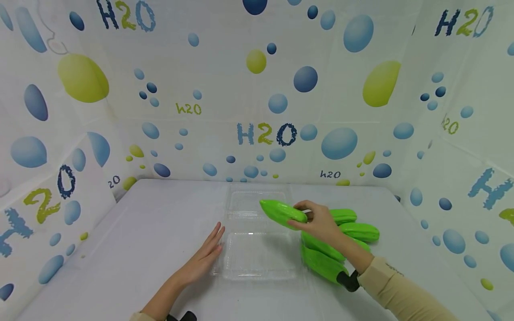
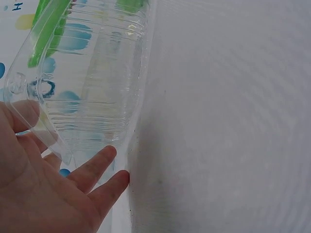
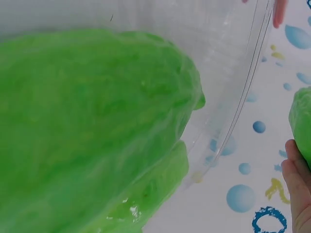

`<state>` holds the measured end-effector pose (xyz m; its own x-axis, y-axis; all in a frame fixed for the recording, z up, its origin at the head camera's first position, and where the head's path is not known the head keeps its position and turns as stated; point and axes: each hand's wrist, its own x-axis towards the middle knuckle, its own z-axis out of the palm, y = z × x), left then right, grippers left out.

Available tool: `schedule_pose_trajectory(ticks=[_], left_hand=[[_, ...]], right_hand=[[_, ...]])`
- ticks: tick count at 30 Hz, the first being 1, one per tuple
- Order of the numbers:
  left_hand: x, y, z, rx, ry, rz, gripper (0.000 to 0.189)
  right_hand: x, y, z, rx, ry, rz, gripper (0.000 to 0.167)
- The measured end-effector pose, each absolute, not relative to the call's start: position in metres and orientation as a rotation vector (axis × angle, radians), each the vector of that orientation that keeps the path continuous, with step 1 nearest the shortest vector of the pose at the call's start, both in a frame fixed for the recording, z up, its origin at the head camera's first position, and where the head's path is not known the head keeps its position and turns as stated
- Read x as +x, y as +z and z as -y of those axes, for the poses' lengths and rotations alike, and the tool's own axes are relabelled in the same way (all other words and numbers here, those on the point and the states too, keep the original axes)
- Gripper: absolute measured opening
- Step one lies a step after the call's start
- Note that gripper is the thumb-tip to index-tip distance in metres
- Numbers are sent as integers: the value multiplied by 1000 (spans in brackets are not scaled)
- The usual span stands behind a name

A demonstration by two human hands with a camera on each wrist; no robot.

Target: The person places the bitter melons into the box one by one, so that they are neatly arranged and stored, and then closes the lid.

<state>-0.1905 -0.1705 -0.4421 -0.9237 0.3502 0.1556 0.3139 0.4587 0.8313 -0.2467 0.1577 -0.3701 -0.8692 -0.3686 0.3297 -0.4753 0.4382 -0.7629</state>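
A clear plastic clamshell container [image 1: 257, 256] lies open on the white table, its lid [image 1: 257, 203] folded back on the far side. My right hand [image 1: 321, 225] pinches one end of a bright green, ridged, gourd-like piece [image 1: 280, 211] above the container's far right part. In the right wrist view this held piece [image 3: 302, 116] shows at the right edge. Along the container's left side is my left hand [image 1: 202, 261], its fingers extended. The left wrist view shows those fingertips [image 2: 109, 154] at the clear plastic wall [image 2: 97, 114].
Several more green gourd-like pieces [image 1: 359, 232] lie in a group to the right of the container, partly behind the right forearm. One of them [image 3: 97, 111] looms close in the right wrist view. A white sheet printed with drops [image 1: 277, 102] surrounds the table's back and sides.
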Motion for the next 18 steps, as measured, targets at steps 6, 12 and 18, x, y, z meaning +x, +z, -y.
schedule_pose_trajectory(ticks=[6,12,18], left_hand=[[-191,-442,171,603,1498,-2647,51],[-191,-442,171,614,1509,-2644,51],[-191,-443,172,618,1512,-2640,51]], right_hand=[[-233,-357,-147,736,1422,2582,36],[-237,-367,-144,752,1473,2560,39],[-235,-367,-138,719,1510,2574,40]])
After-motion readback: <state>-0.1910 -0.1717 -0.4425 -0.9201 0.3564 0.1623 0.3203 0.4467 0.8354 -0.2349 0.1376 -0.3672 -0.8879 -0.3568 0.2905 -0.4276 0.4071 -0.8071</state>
